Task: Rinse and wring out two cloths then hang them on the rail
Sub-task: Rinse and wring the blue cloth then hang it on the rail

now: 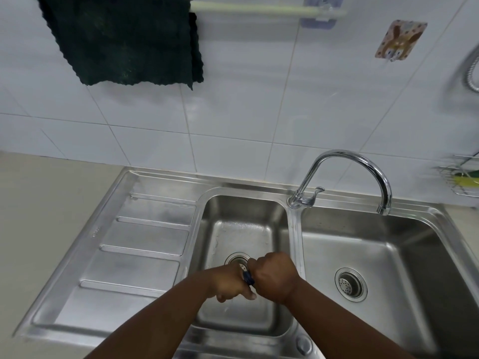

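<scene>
A dark green cloth [124, 40] hangs over the pale rail [259, 9] at the top left of the tiled wall. Over the small middle sink basin [243, 229], my left hand [229, 283] and my right hand [274, 275] are pressed close together, both closed around a small twisted blue cloth [248, 277]. Only a narrow strip of that cloth shows between the fists; the remainder is hidden inside them. The chrome tap [363, 167] curves toward the right basin, and no water is visible from its spout.
A ribbed steel drainboard [124, 250] lies left of the basins and a larger basin [375, 255] lies to the right. A wire rack with a yellow-green sponge [464, 180] hangs at the right edge. A hook sticker [399, 40] and a shower hose [471, 71] are on the wall.
</scene>
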A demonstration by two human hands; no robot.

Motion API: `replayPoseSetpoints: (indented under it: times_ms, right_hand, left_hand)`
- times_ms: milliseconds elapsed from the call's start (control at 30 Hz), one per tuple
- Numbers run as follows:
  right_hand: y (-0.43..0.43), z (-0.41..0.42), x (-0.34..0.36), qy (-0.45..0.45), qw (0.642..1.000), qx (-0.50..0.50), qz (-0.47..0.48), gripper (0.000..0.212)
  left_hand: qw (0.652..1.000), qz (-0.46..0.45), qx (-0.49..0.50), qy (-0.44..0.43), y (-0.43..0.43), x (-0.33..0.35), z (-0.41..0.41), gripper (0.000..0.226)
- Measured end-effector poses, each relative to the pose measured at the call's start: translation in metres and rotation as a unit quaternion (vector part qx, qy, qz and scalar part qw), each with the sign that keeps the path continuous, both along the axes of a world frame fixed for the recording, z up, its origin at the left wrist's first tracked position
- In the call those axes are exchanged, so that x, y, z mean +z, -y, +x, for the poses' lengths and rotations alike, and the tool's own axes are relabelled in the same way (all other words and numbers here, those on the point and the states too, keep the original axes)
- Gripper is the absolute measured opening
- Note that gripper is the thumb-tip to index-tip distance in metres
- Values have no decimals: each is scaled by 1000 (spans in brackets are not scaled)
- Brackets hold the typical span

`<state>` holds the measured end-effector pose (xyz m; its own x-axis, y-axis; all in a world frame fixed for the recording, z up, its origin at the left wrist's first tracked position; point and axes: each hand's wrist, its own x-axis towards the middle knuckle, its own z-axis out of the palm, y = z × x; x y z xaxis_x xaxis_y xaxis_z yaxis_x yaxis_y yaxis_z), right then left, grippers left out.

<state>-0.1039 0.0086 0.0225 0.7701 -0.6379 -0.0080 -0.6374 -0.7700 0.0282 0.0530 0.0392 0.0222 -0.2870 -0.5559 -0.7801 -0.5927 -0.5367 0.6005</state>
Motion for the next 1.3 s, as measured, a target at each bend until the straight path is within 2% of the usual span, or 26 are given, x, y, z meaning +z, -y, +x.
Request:
replayPoseSetpoints:
  times_ms: [100,167,233,267,333,400,500,567,667,733,867,967,1067,1167,1233,1300]
  right_hand:
    - [-3,0,-2,22,1000,7,-8,21]
    - [-4,2,-3,20,1000,-12,5,24]
    - [-4,1,-1,33,998,-44,27,27]
    - [-3,-1,-2,59,995,-56,54,27]
    - [-1,-6,-2,127,977,-97,142,34]
    - [0,-10,3,182,944,-125,245,41]
    - [3,-13,14,287,904,-158,274,36]
    - [1,-14,22,345,879,-190,271,30]
    - [-3,-13,32,380,848,-220,296,24]
    - [-5,-14,37,393,827,-222,335,25]
    - [-6,-14,44,435,751,-242,435,20]
    - [-5,-16,47,453,735,-260,432,17]
    - [-2,-15,47,468,710,-297,435,16]
    - [3,-19,46,514,677,-370,375,14]
    - [8,-27,46,554,638,-399,356,16]
    - [14,-38,43,599,578,-421,359,18]
  left_hand:
    - [999,-28,-16,13,-2,3,0,14]
    - [989,-122,-43,72,-3,3,-2,19]
    - [955,-230,-71,171,-5,0,-4,33]
    - [939,-270,-69,201,-7,-3,-3,36]
    - [934,-301,-42,185,-10,-5,1,39]
    - [947,-300,-1,117,-10,-1,6,37]
    - [956,-268,119,-6,-6,17,11,28]
    - [943,-246,212,-67,-3,27,13,19]
    - [913,-272,282,-115,-4,39,14,22]
    - [894,-303,307,-120,-5,47,15,23]
    - [883,-352,302,-73,-6,56,18,25]
    - [878,-384,286,-29,-9,60,19,29]
    - [872,-391,293,-25,-11,62,17,27]
    - [863,-366,348,0,-11,67,21,19]
    - [853,-348,389,24,-7,69,31,17]
    - [828,-323,459,8,-4,69,47,14]
